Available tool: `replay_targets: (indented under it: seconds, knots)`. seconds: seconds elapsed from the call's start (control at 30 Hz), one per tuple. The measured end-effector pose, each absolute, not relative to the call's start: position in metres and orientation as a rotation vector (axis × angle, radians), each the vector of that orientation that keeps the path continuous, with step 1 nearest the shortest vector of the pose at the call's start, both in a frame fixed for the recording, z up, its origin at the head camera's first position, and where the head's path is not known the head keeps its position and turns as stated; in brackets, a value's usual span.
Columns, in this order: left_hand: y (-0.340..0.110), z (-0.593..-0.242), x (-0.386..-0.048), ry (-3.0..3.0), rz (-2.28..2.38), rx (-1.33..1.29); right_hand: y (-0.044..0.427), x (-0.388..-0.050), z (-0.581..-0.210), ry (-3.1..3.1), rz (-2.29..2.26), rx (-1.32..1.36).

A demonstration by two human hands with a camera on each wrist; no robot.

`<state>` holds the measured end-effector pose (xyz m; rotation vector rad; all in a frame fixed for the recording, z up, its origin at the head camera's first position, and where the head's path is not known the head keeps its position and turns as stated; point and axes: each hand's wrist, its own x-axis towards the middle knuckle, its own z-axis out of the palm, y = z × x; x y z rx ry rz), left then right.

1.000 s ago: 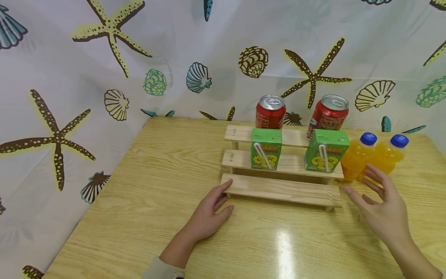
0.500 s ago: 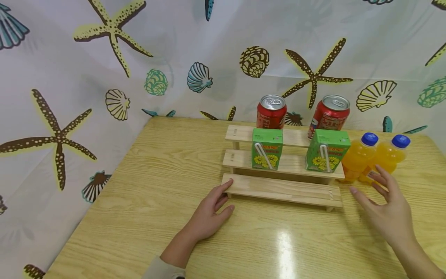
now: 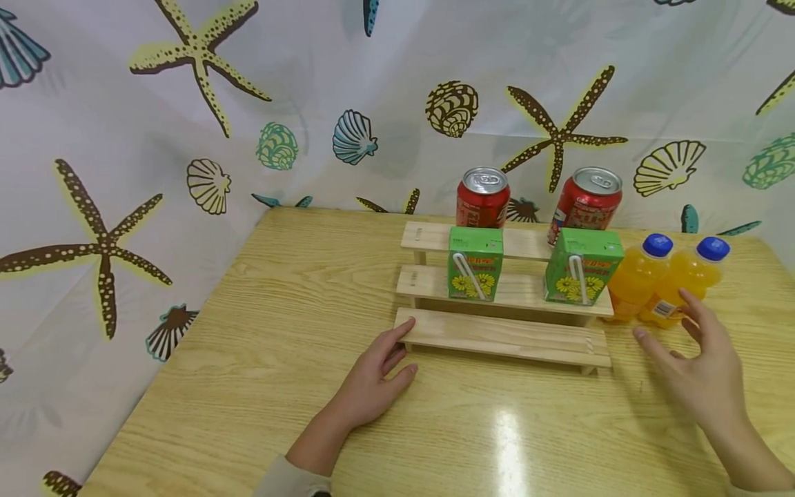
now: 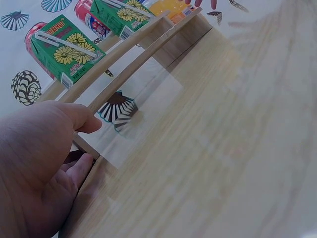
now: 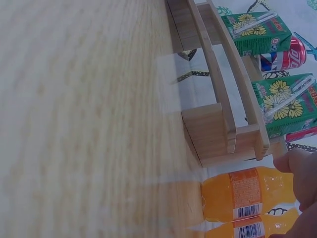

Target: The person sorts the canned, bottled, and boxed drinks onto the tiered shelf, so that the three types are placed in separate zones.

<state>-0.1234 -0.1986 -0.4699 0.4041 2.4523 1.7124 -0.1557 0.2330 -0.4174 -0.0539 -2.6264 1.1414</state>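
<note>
A three-step wooden rack (image 3: 503, 338) stands on the table. My left hand (image 3: 373, 383) rests at the left end of its lowest step, index fingertip on the board, thumb held apart in front. In the left wrist view those fingers (image 4: 81, 119) lie against the rack's end. To the right of the rack, two orange drink bottles with blue caps, a left bottle (image 3: 635, 283) and a right bottle (image 3: 686, 276), stand side by side. Just in front of them hovers my right hand (image 3: 704, 373), fingers loosely bent and holding nothing; in the right wrist view only part of it shows.
Two green drink cartons, a left carton (image 3: 475, 266) and a right carton (image 3: 584, 269), stand on the middle step. Behind them are a left red can (image 3: 483, 200) and a right red can (image 3: 586, 203). A patterned curtain (image 3: 385, 69) hangs behind the table (image 3: 261, 331).
My right hand has drawn back to the right from the bottles, uncovering more of the right bottle and its label. My left hand keeps its place on the rack.
</note>
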Motion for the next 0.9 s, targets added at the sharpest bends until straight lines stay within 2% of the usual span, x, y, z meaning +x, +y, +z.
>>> replay_targets:
  seconds: [0.9]
  knots:
    - [-0.1988, -0.4688, -0.1233, 2.449, 1.721, 0.413, 0.2373, -0.1628, -0.4207, -2.543, 1.205, -0.289]
